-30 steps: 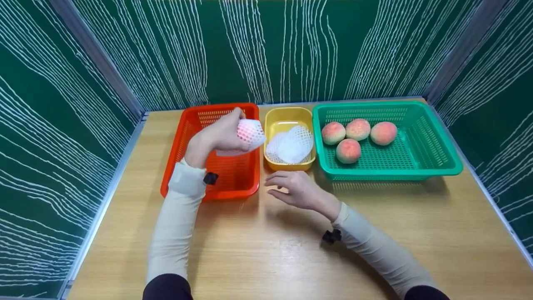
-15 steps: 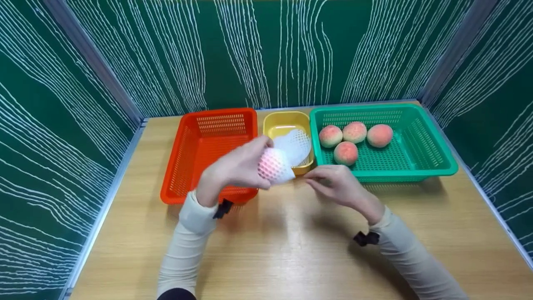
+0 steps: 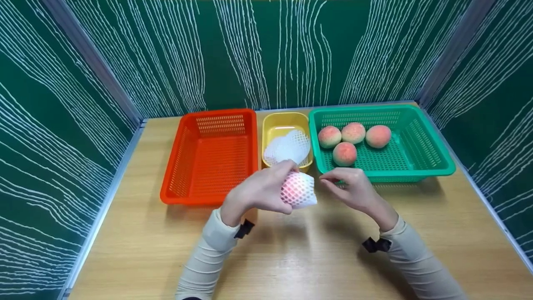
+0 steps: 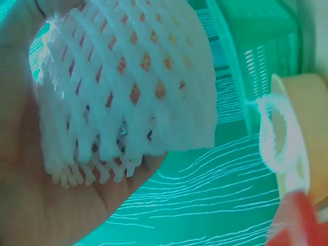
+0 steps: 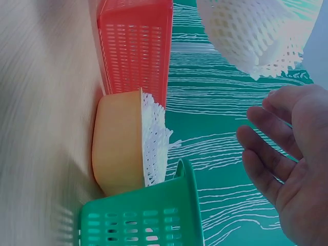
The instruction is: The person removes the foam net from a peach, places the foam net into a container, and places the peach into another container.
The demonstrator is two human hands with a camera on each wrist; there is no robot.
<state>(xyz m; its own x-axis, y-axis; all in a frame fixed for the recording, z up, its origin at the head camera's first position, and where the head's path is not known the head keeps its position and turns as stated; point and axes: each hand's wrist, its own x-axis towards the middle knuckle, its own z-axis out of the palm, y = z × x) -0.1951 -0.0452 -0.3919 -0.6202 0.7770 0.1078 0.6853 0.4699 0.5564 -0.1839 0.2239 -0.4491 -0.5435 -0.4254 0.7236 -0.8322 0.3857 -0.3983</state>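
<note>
My left hand grips a peach wrapped in a white foam net, above the table in front of the yellow basket. In the left wrist view the foam net covers most of the fruit, and pinkish skin shows through its holes. Just right of it is my right hand, apart from the net, with fingers loosely bent. The right wrist view shows nothing in those fingers. More white foam nets lie in the yellow basket. Several bare peaches sit in the green basket.
A red basket stands left of the yellow one, with slotted sides. All three baskets line up along the back of the wooden table. Green panels with white lines enclose the back and sides.
My left hand has carried the netted peach from over the red basket rightward and toward me. My right hand has moved to the right, staying near the green basket's front edge.
</note>
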